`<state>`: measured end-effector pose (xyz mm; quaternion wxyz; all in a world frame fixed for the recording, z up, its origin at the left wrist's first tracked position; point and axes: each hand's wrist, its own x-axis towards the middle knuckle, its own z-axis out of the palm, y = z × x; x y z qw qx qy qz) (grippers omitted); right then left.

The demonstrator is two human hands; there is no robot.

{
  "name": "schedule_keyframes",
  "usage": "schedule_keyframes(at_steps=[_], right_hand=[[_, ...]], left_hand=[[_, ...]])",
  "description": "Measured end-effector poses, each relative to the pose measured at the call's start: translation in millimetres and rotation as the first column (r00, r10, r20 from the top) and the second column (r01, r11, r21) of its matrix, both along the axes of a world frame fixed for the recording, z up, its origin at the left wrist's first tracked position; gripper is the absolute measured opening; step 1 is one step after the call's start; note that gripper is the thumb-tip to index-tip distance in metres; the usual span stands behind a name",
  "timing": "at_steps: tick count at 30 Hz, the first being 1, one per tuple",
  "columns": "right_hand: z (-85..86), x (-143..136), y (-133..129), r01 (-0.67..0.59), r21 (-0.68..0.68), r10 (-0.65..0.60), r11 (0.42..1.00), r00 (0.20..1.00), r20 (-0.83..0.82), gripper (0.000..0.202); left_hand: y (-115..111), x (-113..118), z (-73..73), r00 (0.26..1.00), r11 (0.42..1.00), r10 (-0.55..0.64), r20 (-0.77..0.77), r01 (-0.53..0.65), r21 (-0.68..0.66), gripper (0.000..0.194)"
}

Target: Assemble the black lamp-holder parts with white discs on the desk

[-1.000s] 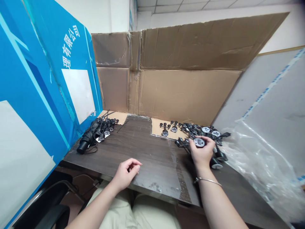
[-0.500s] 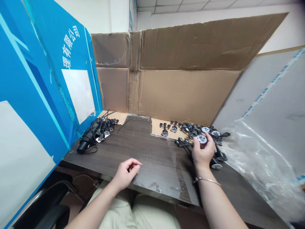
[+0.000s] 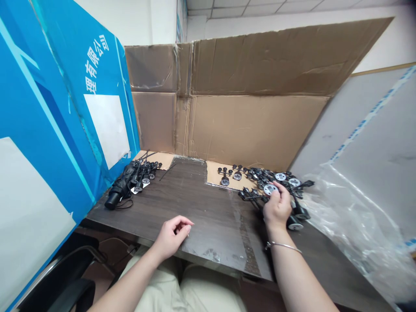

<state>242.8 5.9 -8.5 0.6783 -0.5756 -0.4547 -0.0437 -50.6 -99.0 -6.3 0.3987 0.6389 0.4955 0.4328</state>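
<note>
My right hand [image 3: 277, 208] reaches into a pile of small black model street lamps on the right of the table. Its thumb and fingers are closed at the edge of one model street lamp [image 3: 269, 189], whose pale round base faces me; the rest of that lamp is hidden. Beside the hand lie more lamps, one with a thick black round base [image 3: 295, 223]. My left hand [image 3: 172, 236] rests at the table's front edge, fingers curled and thumb against them, with nothing visible inside.
Two three-headed lamps [image 3: 225, 177] sit on a cardboard strip at the back. On the left, a folded black umbrella [image 3: 118, 193] lies by another cluster of lamps [image 3: 143, 175]. Cardboard [image 3: 256, 125] walls the back, a blue panel [image 3: 74, 130] the left, and clear plastic sheeting [image 3: 354, 216] hangs right.
The pale lamp base under my right hand has shifted slightly left. My right thumb has moved from the base's left side to its lower right. The left hand stays still.
</note>
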Motion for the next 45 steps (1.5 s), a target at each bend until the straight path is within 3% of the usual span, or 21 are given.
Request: schedule_keyframes(at_steps=[36, 45], right_hand=[[4.1, -5.4, -4.0, -0.013, -0.056, 0.012, 0.998, 1.000, -0.013, 0.048], [-0.2, -1.0, -0.6, 0.005, -0.032, -0.003, 0.999, 0.998, 0.068, 0.048]], left_hand=[[-1.1, 0.7, 0.7, 1.000, 1.000, 0.004, 0.022, -0.004, 0.007, 0.019], [-0.7, -0.3, -1.1, 1.000, 1.000, 0.003, 0.016, -0.003, 0.012, 0.018]])
